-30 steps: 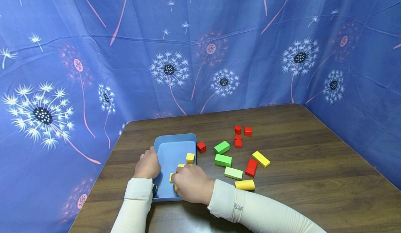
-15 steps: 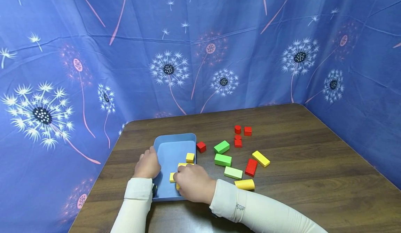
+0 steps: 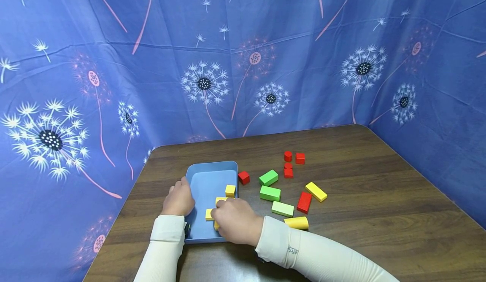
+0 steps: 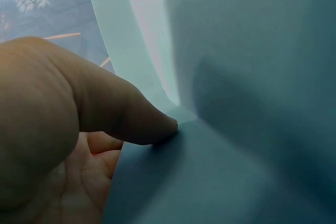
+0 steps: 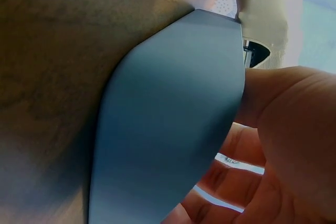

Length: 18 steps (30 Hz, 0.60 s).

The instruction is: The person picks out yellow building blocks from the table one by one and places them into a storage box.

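My left hand point(image 3: 178, 197) grips the left wall of a shallow blue tray point(image 3: 206, 183). In the left wrist view its thumb point(image 4: 142, 114) presses the inner side, with the fingers beyond the wall. My right hand point(image 3: 237, 222) reaches over the tray's near right part, fingers curled down at a yellow block point(image 3: 217, 225) that is mostly hidden. More yellow blocks lie in the tray: a cube point(image 3: 230, 190), a partly covered piece point(image 3: 225, 199) and a small one point(image 3: 209, 214) by the fingers. In the right wrist view the tray wall point(image 5: 168, 114) hides the fingertips.
Right of the tray lie green blocks point(image 3: 270, 194), a pale green block point(image 3: 282, 209), several red pieces point(image 3: 304, 202), a yellow bar point(image 3: 316, 192) and a yellow cylinder point(image 3: 296, 223). The wooden table point(image 3: 360, 176) is backed by a blue dandelion-patterned cloth point(image 3: 243, 63).
My right hand has shifted slightly to the right inside the tray, and the yellow block at its fingertips has moved with it. The left hand and tray stay put.
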Motion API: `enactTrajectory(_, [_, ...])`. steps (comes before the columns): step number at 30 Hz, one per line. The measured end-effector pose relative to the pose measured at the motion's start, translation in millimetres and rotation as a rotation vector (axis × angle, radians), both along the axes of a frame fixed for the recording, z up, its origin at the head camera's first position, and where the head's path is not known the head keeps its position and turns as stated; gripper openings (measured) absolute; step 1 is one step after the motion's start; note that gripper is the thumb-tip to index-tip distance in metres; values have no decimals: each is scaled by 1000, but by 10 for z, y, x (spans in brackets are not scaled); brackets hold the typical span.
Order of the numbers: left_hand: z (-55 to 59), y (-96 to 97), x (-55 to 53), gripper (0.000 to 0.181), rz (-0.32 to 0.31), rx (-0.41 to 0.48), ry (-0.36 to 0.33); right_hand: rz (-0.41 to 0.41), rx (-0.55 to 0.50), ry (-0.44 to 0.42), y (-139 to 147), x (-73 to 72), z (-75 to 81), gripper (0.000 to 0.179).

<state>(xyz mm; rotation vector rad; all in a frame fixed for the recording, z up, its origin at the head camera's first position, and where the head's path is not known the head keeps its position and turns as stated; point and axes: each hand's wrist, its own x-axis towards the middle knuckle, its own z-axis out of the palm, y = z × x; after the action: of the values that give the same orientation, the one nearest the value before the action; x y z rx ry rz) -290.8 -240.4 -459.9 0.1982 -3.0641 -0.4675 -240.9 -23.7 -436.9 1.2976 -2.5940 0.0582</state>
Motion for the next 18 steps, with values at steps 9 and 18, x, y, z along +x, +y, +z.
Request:
enactTrajectory(9, [10, 19, 0, 68, -1, -9, 5, 6, -11, -1, 28, 8, 7, 17])
enactTrajectory(18, [10, 17, 4, 72, 15, -5, -17, -11, -11, -11, 91, 20, 73, 15])
